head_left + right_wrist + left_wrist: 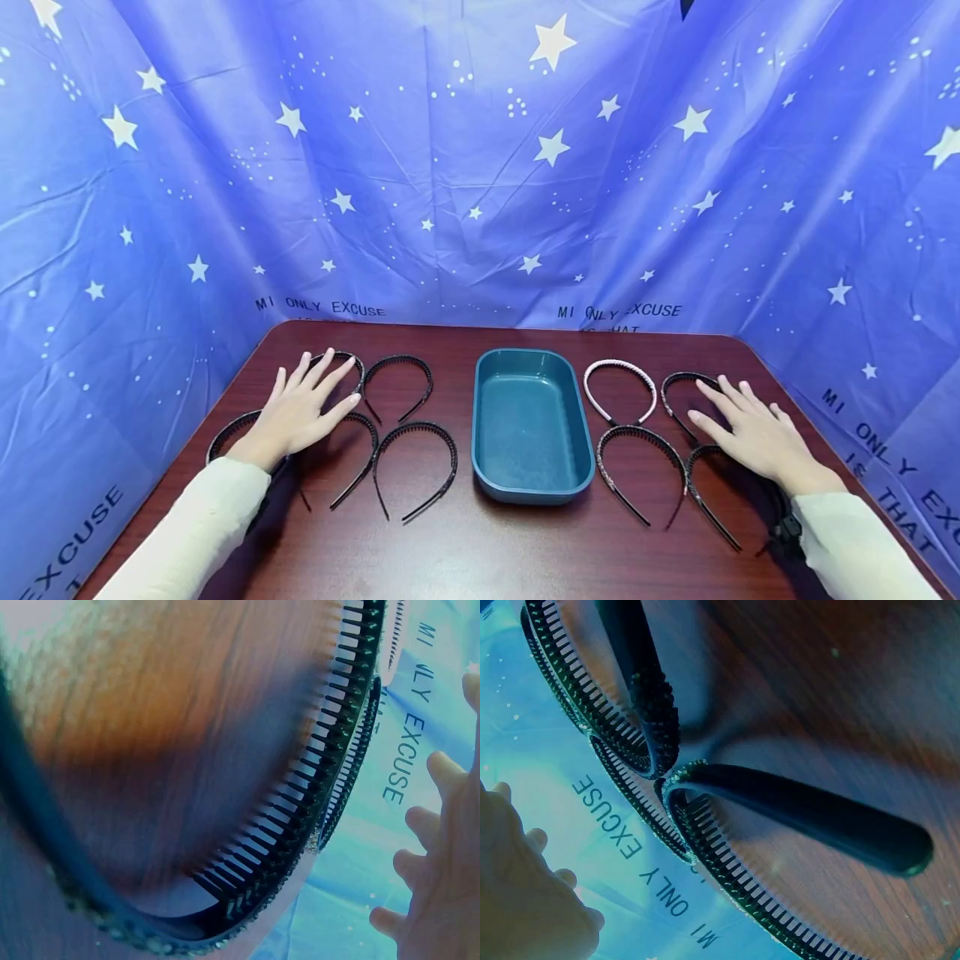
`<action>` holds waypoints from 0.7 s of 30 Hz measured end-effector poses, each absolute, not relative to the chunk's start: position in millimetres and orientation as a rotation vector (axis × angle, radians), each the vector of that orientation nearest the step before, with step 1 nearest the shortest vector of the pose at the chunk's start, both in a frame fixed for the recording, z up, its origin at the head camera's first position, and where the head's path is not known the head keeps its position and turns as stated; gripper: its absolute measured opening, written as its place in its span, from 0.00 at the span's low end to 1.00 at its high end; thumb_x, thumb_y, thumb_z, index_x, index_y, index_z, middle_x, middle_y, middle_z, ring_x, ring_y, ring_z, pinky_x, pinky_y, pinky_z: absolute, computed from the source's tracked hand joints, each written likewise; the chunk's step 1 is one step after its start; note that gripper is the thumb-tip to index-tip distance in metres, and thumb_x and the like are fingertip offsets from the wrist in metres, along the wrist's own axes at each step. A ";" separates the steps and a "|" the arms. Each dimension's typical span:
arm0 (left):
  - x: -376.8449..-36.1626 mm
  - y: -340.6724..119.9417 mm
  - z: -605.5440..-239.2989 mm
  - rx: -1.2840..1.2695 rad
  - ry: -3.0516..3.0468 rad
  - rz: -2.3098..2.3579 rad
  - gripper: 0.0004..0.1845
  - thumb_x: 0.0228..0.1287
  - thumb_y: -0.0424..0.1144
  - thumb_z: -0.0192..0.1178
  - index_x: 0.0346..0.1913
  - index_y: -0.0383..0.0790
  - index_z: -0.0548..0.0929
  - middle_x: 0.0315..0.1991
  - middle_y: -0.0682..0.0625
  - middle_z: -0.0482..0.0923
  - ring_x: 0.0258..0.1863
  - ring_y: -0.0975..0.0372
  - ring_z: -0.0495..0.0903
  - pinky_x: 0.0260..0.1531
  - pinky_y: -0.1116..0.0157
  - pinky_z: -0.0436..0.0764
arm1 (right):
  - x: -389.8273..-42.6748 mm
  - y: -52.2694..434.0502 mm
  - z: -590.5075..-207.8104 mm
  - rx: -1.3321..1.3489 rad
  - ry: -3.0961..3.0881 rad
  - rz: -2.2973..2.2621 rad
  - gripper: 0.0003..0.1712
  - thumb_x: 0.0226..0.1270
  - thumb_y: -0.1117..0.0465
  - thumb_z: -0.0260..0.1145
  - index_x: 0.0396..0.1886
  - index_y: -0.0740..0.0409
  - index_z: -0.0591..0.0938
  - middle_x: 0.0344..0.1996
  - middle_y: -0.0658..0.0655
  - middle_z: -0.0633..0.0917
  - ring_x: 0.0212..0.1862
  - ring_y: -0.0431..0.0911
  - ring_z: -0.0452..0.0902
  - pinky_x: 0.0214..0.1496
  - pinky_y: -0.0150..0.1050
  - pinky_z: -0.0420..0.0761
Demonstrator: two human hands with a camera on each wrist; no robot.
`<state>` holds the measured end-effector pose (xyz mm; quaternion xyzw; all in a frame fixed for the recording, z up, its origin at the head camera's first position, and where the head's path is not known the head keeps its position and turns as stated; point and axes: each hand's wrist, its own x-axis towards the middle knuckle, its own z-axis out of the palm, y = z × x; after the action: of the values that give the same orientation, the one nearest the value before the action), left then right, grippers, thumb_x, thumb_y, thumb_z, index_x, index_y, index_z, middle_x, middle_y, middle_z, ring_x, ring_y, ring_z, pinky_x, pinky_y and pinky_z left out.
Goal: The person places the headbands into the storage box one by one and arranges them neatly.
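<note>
My left hand [300, 415] is held with fingers spread above black toothed headbands on the left of the table, partly covering them. In the left wrist view, two headband ends, one of them a dark headband [810, 814], loom close to the camera, apart from the fingers. My right hand [757, 435] likewise spreads its fingers over black headbands at the right and holds nothing. A toothed headband [345, 724] with a beaded edge fills much of the right wrist view. Between the hands stands a blue-green rectangular basin [532, 492] with nothing in it.
Nearer the basin lie a black headband [416, 426] and another black headband [397, 359] on the left, a pale pink headband [615, 363] and a speckled black headband [641, 431] on the right. A starry blue curtain [450, 167] surrounds the dark red wooden table [480, 558].
</note>
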<state>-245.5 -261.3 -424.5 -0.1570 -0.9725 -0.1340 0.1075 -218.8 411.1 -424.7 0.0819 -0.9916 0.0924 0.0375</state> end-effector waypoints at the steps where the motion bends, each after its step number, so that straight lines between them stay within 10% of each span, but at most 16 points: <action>1: -245.2 -261.0 -424.1 -0.461 -2.866 -0.399 0.36 0.74 0.65 0.47 0.77 0.50 0.63 0.79 0.40 0.50 0.76 0.38 0.41 0.67 0.31 0.39 | -218.8 411.0 -424.5 0.252 -3.043 0.288 0.44 0.76 0.34 0.50 0.81 0.50 0.55 0.76 0.72 0.52 0.75 0.71 0.40 0.62 0.77 0.47; 21: -248.8 -258.0 -426.1 -0.475 -2.865 -0.645 0.36 0.76 0.62 0.45 0.80 0.50 0.56 0.79 0.39 0.49 0.76 0.38 0.42 0.67 0.31 0.42 | -220.5 403.5 -421.5 0.275 -3.027 0.553 0.39 0.80 0.39 0.47 0.80 0.55 0.57 0.76 0.73 0.52 0.75 0.73 0.41 0.57 0.81 0.51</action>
<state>-248.8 -258.0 -426.1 -0.1591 -0.9597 -0.2161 0.0831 -220.5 403.5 -421.5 0.0889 -0.9795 0.1789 0.0260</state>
